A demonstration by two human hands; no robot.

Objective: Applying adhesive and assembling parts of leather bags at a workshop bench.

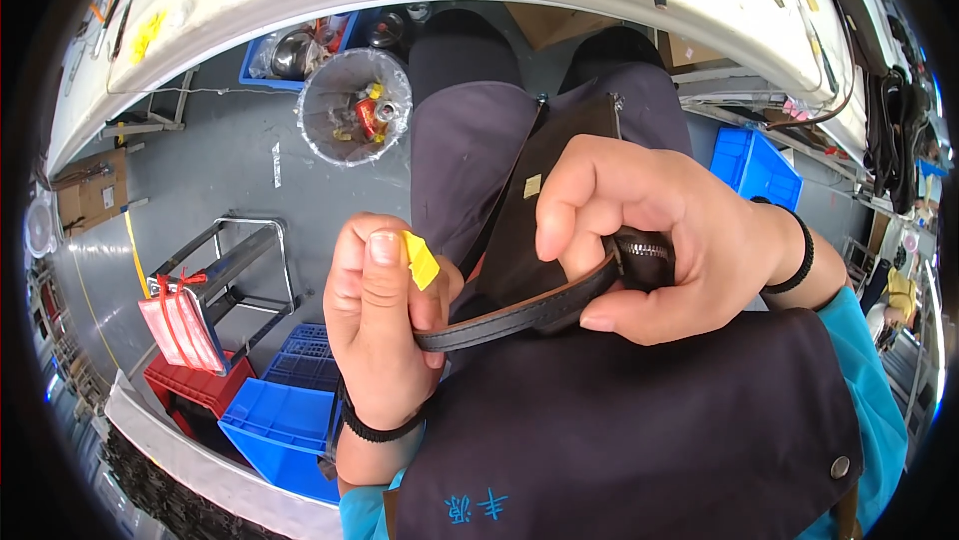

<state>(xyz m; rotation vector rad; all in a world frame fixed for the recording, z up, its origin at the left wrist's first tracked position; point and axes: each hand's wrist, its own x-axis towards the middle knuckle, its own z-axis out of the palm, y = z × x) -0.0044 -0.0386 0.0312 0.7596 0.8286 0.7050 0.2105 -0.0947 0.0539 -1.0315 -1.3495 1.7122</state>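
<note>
Dark apron cloth (pixel 639 430) with a metal snap fills the lower frame, closest to the lens, over teal sleeves. Just above it, the left hand (pixel 380 320) is closed: thumb and fingers pinch a small yellow tag (pixel 420 258) and also clamp the end of a black leather strap (pixel 519 315). That strap runs rightward into the right hand (pixel 659 240), which is curled shut around the strap and a zippered corner of a dark brown leather bag (pixel 544 200) resting on the person's lap. A small pale sticker sits on the bag's face beside the right index finger. Both wrists wear black bands. On the grey floor past the knees stands a round bin (pixel 355 105) lined with clear plastic, holding yellow and red scraps. Blue crates (pixel 285 420) and a red one sit at lower left, another blue crate (pixel 754 165) at right; their contents cannot be made out.
</note>
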